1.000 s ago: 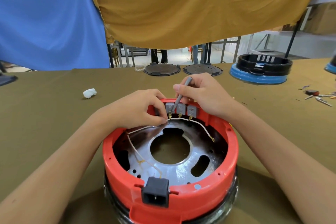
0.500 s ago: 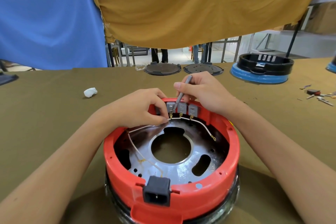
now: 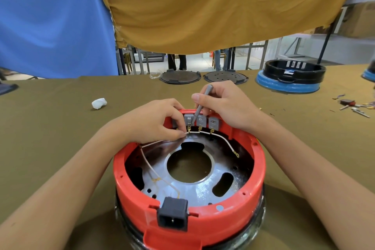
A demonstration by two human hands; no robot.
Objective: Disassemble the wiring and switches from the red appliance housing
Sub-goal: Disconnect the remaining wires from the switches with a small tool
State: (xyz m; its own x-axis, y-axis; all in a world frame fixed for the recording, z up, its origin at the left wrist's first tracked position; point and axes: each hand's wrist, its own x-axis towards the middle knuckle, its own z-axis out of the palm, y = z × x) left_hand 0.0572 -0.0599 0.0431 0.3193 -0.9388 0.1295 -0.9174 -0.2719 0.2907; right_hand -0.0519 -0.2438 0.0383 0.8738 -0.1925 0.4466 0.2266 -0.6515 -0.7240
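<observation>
The round red appliance housing (image 3: 253, 180) sits upside down in front of me on the olive table. Grey switches (image 3: 213, 123) line its far inner wall, with brass terminals below them joined by a white wire (image 3: 223, 139). My left hand (image 3: 154, 122) pinches that wire just left of the leftmost terminal. My right hand (image 3: 225, 103) grips a thin grey tool (image 3: 199, 105) like a pen, its tip down at the leftmost switch. Another white wire (image 3: 151, 167) runs along the metal plate toward the black power socket (image 3: 172, 216) at the near rim.
A white crumpled wad (image 3: 99, 103) lies on the table at the left. Two dark round lids (image 3: 179, 76) and a blue-and-black housing (image 3: 290, 76) stand along the far edge. Small loose parts and screws (image 3: 353, 105) lie at the right. Blue and mustard cloths hang behind.
Both hands stay at the far-left switch. The tool tip has shifted slightly on the terminal and the wire is held as before.
</observation>
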